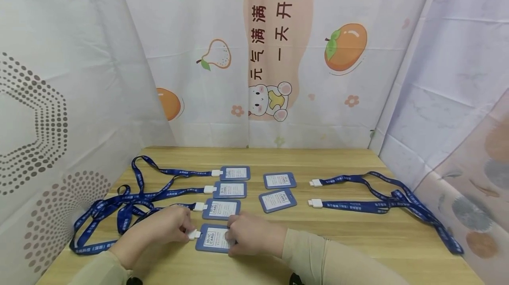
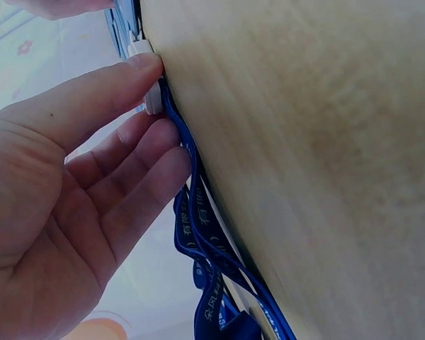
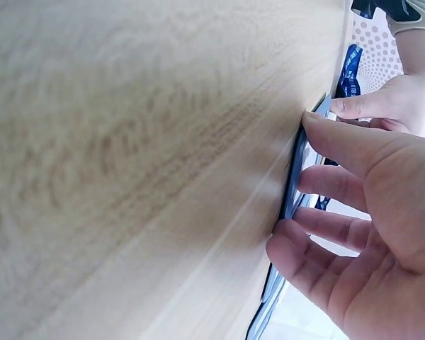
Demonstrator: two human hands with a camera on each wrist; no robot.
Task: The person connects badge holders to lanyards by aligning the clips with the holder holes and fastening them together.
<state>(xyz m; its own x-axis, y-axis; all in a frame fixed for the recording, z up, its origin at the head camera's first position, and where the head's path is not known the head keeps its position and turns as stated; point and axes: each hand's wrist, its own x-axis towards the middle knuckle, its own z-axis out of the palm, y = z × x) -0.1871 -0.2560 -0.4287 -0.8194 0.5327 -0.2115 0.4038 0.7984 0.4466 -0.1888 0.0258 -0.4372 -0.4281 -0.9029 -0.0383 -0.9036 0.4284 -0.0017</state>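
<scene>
Pinching clip point(image 1: 193, 234), L hand point(image 1: 173, 224), R hand point(image 1: 251, 234) gripping badge point(image 1: 212, 239)

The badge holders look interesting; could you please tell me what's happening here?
A person's left grip pinches a white clip at the left end of the nearest badge holder, while the right grip holds its right end. Three more holders lie beyond it, each with a lanyard clip at its left end. Two holders without clips lie to their right, with two loose lanyards farther right.
</scene>
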